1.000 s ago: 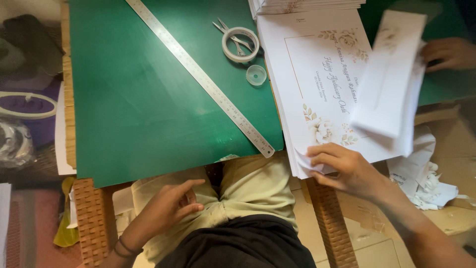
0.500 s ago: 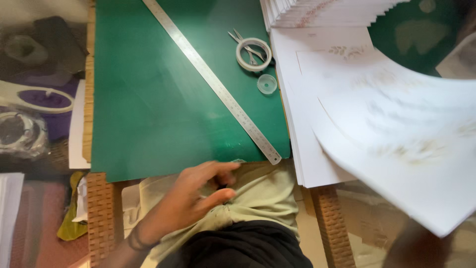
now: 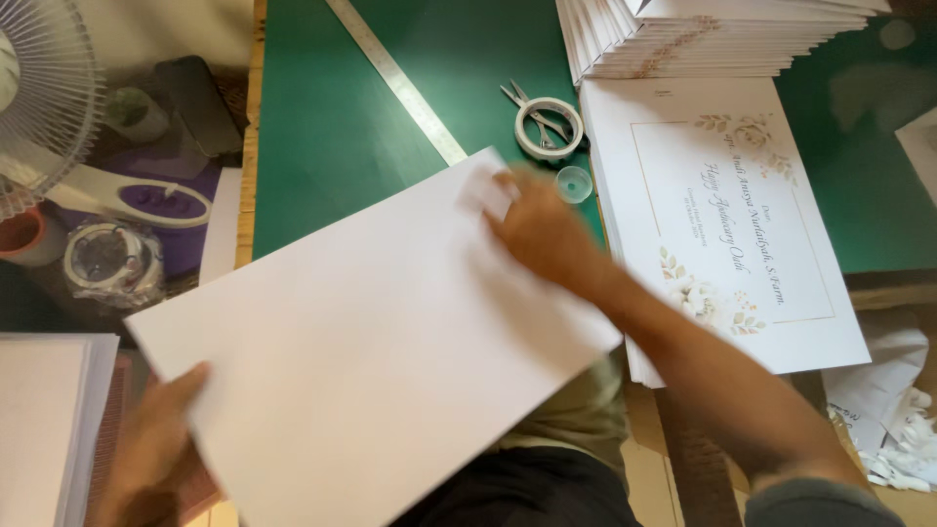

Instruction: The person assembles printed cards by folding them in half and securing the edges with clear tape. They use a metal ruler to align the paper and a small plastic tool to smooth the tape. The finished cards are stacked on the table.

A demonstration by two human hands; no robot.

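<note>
A large blank white sheet lies tilted across the near edge of the green cutting mat, covering most of the lower middle of the view. My right hand rests on the sheet's far right corner, blurred by motion. At the lower left, my left hand grips the sheet's near left edge, its fingers partly under the paper. Right of the sheet lies a stack of printed cards with floral corners.
A steel ruler runs diagonally on the mat. A tape roll with scissors inside and a small clear cap sit beside the cards. More stacked cards at the back, a fan at left, paper scraps at right.
The large sheet was swung from the right side across to the left and now lies over the mat's near edge. My left hand moved from my lap to the sheet's left edge.
</note>
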